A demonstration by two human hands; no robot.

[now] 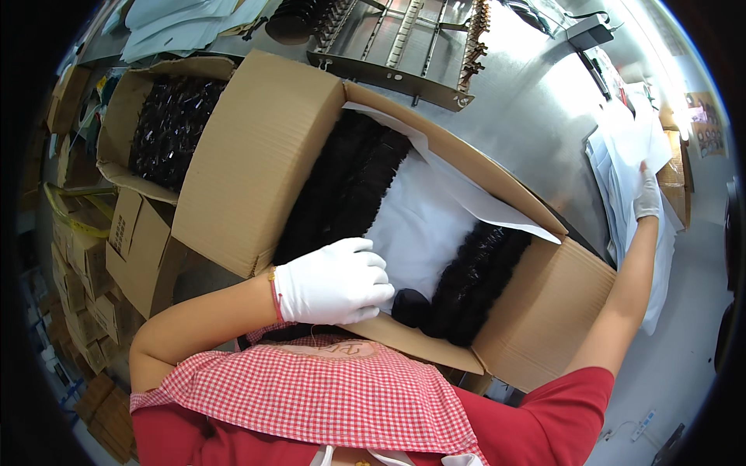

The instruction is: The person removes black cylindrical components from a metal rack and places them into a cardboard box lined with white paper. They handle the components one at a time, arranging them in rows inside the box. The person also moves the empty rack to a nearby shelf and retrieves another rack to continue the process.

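A large open cardboard box (256, 157) lies before me with its flaps spread. Rows of small dark parts (344, 175) stand inside it at the left and right, with a white sheet (422, 215) between them. Over the box's near left part is my left hand (335, 282), in a white glove with its fingers curled; whether it holds anything cannot be told. A round black piece (411, 307) sits beside those fingers. At the far right my right hand (648, 189), gloved with bare fingertips, grips a white sheet (632, 137) on a stack of sheets.
A metal rack (402, 76) stands on the steel table (524, 116) beyond the box. To the left is a smaller carton (116, 140) of dark glossy parts (175, 128). White sheets (175, 23) lie at the back left, and several cardboard boxes (87, 262) are stacked at the left.
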